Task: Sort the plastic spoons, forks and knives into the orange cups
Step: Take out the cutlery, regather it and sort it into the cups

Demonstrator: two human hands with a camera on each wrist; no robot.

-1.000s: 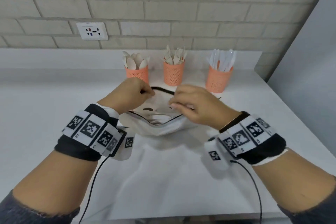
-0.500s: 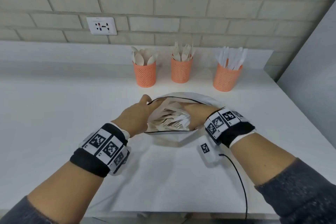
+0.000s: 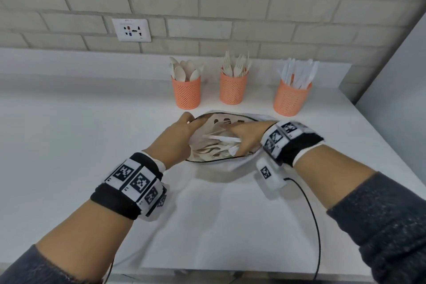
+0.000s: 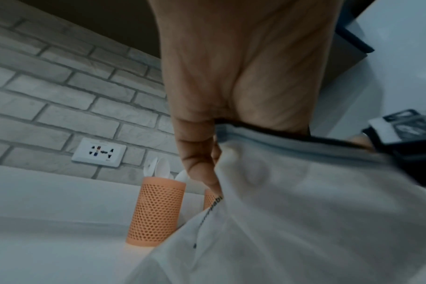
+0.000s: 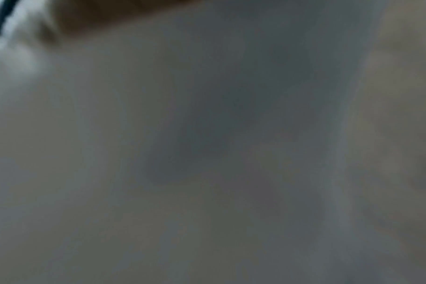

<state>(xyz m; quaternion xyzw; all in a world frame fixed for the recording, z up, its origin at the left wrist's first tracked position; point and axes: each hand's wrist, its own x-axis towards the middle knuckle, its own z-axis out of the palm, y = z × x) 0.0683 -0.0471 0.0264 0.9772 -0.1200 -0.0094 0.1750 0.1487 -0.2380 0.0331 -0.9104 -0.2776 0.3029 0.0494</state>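
Observation:
Three orange mesh cups stand at the back: spoons (image 3: 185,92), forks (image 3: 233,89), white knives (image 3: 291,98). In front of them an open white bag with black trim (image 3: 230,163) holds a pile of cream forks and spoons (image 3: 212,151). My left hand (image 3: 191,122) pinches the bag's left rim; the left wrist view shows its thumb (image 4: 197,163) on the trim (image 4: 280,134). My right hand (image 3: 237,143) is inside the bag, fingers curled round a white knife (image 3: 219,138). The right wrist view is only blurred bag fabric (image 5: 207,134).
The white counter (image 3: 80,145) runs to a brick wall with a socket plate (image 3: 131,30). A grey panel (image 3: 396,76) bounds the right side. The counter's front edge (image 3: 207,272) lies near my forearms. A black cable (image 3: 315,226) trails from my right wrist.
A second ago both hands held the bag's rim. Then the right hand went into the bag, and it now grips a white knife lifted above the pile; the left hand keeps the rim.

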